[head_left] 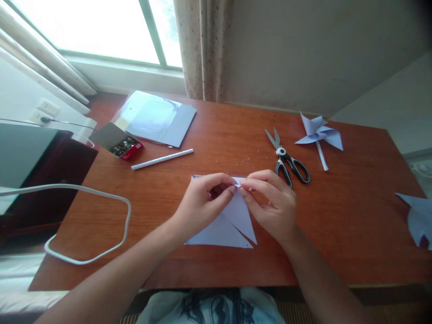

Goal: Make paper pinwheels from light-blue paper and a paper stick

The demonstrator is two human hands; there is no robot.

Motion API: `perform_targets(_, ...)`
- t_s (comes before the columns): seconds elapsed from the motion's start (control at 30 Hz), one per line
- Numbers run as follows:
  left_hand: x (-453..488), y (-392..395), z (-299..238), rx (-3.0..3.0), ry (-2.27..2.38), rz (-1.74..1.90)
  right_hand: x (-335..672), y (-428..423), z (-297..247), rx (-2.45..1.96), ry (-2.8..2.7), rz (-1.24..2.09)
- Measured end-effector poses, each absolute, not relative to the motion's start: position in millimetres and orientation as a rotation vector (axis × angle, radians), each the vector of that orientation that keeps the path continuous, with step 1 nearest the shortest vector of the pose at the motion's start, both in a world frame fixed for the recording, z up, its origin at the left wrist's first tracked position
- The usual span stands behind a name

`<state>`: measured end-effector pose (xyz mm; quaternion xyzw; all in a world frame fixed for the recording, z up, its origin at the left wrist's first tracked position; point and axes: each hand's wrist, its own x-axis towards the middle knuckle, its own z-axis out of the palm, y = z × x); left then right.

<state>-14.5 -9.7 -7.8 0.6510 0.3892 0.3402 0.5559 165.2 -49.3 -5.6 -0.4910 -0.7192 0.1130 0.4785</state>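
Observation:
A white paper square (216,231) with slits cut in from its corners lies on the wooden table in front of me. My left hand (205,198) pinches a small bit of the paper near its far edge between thumb and forefinger. Meeting it there, my right hand (270,200) pinches the same spot, fingertips almost touching the left ones. Part of the sheet is hidden under both hands. Just beyond my right hand, black-and-white scissors (283,155) rest with their blades apart.
A finished paper pinwheel (319,132) lies at the far right, another paper piece (418,220) at the right edge. A rolled paper stick (162,159), an open red box (126,146) and a plastic sleeve of paper (158,118) are at the back left. A white cable (126,220) loops at left.

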Motion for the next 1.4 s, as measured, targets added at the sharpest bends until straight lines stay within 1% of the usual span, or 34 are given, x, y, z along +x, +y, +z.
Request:
perform_targets(0.27,-13.3,-8.7,-3.2,1.632,0.916,0.784,166.6,-49.6,-4.2,-1.19,-1.792,0.298)
perform_targets(0.47,-14.4,-7.5,-3.3,1.459,0.915,0.727,169.2,-49.4,-5.7,-1.15,-1.893,0.146)
perform_targets(0.67,-15.3,-7.5,-6.2,1.316,0.918,0.708,171.6,-49.2,-7.9,-1.146,-1.937,0.091)
perform_targets(0.97,-14.2,-6.2,-6.6,1.299,0.901,0.717,170.7,-49.6,-7.5,-1.133,-1.882,0.19)
perform_targets(1.13,-14.3,-6.6,-3.6,1.326,0.916,0.723,167.1,-50.0,-1.6,-1.223,-1.714,0.393)
perform_targets(1.3,-14.3,-7.5,-1.1,1.377,0.932,0.723,167.0,-47.3,0.2,-1.335,-1.51,0.814)
perform_targets(1.4,-13.9,-7.5,-1.1,1.414,0.932,0.713,166.9,-46.4,-0.8,-1.335,-1.424,0.99)
